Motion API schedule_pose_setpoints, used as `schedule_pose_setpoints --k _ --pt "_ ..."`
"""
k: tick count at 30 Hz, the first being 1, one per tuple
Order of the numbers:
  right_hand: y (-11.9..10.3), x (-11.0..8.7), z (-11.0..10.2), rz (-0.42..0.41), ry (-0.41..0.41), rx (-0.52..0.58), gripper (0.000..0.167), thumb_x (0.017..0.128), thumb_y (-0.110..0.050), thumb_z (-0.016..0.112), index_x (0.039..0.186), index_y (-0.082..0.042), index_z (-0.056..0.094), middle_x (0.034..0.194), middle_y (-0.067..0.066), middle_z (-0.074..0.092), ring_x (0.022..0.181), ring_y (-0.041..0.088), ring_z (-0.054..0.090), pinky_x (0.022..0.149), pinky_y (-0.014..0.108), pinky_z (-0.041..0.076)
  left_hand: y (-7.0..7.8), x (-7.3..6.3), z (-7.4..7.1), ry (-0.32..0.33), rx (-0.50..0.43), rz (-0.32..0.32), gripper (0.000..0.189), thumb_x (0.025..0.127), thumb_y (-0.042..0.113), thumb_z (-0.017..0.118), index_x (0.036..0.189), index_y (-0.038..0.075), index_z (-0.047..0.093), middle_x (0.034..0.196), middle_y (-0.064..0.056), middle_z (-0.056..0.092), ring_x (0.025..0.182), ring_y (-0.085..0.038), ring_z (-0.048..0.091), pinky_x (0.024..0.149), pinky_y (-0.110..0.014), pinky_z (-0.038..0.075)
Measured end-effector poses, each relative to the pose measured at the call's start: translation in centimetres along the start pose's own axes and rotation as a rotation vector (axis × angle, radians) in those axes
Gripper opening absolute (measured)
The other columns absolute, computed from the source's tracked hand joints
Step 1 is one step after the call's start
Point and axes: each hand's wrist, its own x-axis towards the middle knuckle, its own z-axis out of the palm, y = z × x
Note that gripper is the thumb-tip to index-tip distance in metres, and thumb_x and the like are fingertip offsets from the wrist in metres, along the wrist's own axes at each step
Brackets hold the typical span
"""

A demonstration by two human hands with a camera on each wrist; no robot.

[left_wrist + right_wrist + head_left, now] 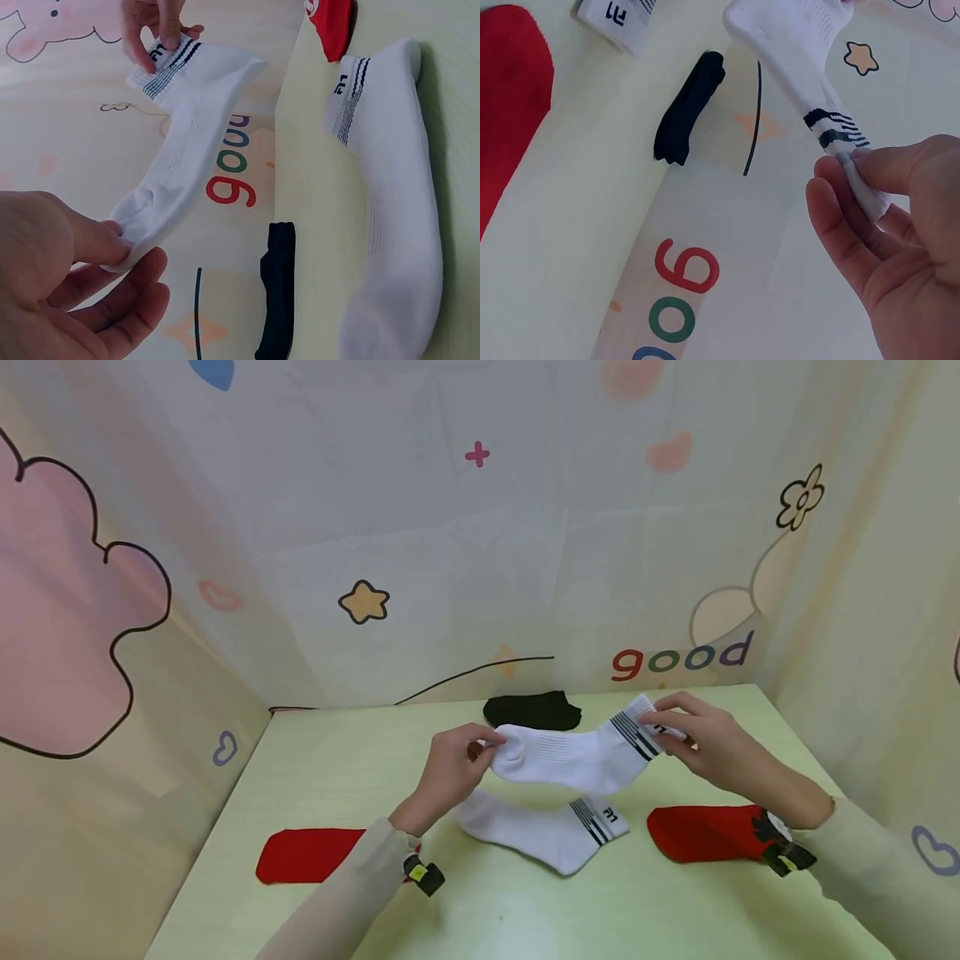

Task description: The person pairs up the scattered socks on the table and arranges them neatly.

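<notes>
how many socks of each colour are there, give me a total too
white socks: 2, one held up and one lying flat
red socks: 2
black sock: 1, can't tell if another lies under it
total: 5 in sight

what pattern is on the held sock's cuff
White cuff with dark stripes, clearest in the left wrist view.

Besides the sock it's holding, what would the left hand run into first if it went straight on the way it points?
Likely the black sock near the far edge of the table, as the left hand points roughly that way. Depth is unclear; it might pass above.
</notes>
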Motion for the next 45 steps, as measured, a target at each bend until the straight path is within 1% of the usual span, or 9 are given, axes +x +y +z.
schedule_pose_setpoints --k 4,10,14,17,24,28,32,37,45 --pt "-0.4 0.2 0.5 0.037 -0.051 0.031 0.045 0.077 0.016 0.080 0.117 -0.004 0.074 0.114 0.014 0.064 0.089 0.028 0.069 0.065 0.020 0.057 -0.4 -0.5 -0.6 -0.031 0.001 -0.042 0.016 0.090 -0.004 0.074 0.099 0.007 0.080 0.094 -0.003 0.077 0.062 -0.008 0.063 0.060 -0.021 0.052" --pt "-1.0 0.4 1.4 0.136 -0.166 0.082 0.040 0.083 0.012 0.078 0.120 -0.003 0.074 0.117 0.015 0.063 0.094 0.029 0.066 0.068 0.020 0.058 -0.9 -1.4 -1.4 -0.100 -0.001 -0.121 0.014 0.091 -0.003 0.074 0.100 0.006 0.080 0.095 -0.005 0.076 0.061 -0.005 0.061 0.057 -0.022 0.051" --pt "-1.3 0.5 2.1 0.159 -0.218 0.093 0.038 0.084 0.010 0.078 0.119 -0.003 0.074 0.116 0.015 0.063 0.095 0.028 0.065 0.069 0.019 0.057 -1.1 -1.9 -1.8 -0.137 0.001 -0.163 0.013 0.092 -0.002 0.073 0.100 0.006 0.080 0.093 -0.005 0.076 0.059 -0.005 0.059 0.057 -0.022 0.050" --pt "-1.5 0.5 2.6 0.159 -0.239 0.107 0.036 0.084 0.009 0.078 0.118 -0.004 0.075 0.115 0.014 0.063 0.095 0.026 0.064 0.069 0.019 0.056 -1.5 -2.3 -2.0 -0.166 0.005 -0.190 0.013 0.092 -0.001 0.073 0.101 0.006 0.080 0.095 -0.006 0.076 0.059 -0.006 0.059 0.057 -0.022 0.050" --pt "-2.1 0.1 3.5 0.179 -0.294 0.183 0.033 0.086 0.008 0.077 0.118 -0.002 0.074 0.114 0.014 0.063 0.093 0.024 0.063 0.068 0.019 0.056 -2.1 -3.1 -2.4 -0.240 0.020 -0.248 0.014 0.093 -0.001 0.071 0.102 0.007 0.080 0.107 -0.008 0.076 0.064 -0.009 0.063 0.060 -0.024 0.053" --pt "-2.1 -0.3 4.1 0.200 -0.330 0.226 0.033 0.088 0.006 0.075 0.120 -0.002 0.073 0.115 0.015 0.062 0.086 0.016 0.061 0.066 0.019 0.056 -2.5 -3.6 -2.4 -0.279 0.036 -0.283 0.016 0.094 0.000 0.071 0.103 0.009 0.081 0.112 -0.008 0.075 0.066 -0.010 0.062 0.060 -0.024 0.053" --pt "-2.1 -0.9 4.9 0.237 -0.358 0.247 0.032 0.090 0.004 0.074 0.121 -0.002 0.073 0.116 0.015 0.062 0.080 0.010 0.060 0.066 0.019 0.056 -2.8 -3.9 -2.4 -0.301 0.038 -0.314 0.015 0.095 0.002 0.071 0.104 0.010 0.081 0.114 -0.007 0.074 0.067 -0.010 0.062 0.060 -0.024 0.054" --pt "-2.0 -1.4 5.7 0.265 -0.375 0.269 0.031 0.090 0.004 0.074 0.120 -0.002 0.073 0.115 0.015 0.062 0.078 0.009 0.058 0.064 0.020 0.056 -3.0 -4.2 -2.5 -0.324 0.041 -0.328 0.015 0.096 0.004 0.071 0.103 0.011 0.081 0.116 -0.007 0.074 0.068 -0.011 0.061 0.061 -0.025 0.054" --pt "-2.1 -1.9 6.7 0.283 -0.388 0.319 0.031 0.090 0.004 0.075 0.120 -0.002 0.074 0.114 0.015 0.061 0.076 0.009 0.058 0.062 0.021 0.056 -3.7 -4.7 -2.4 -0.353 0.045 -0.342 0.014 0.095 0.004 0.071 0.101 0.011 0.082 0.115 -0.008 0.074 0.068 -0.013 0.060 0.060 -0.025 0.054"
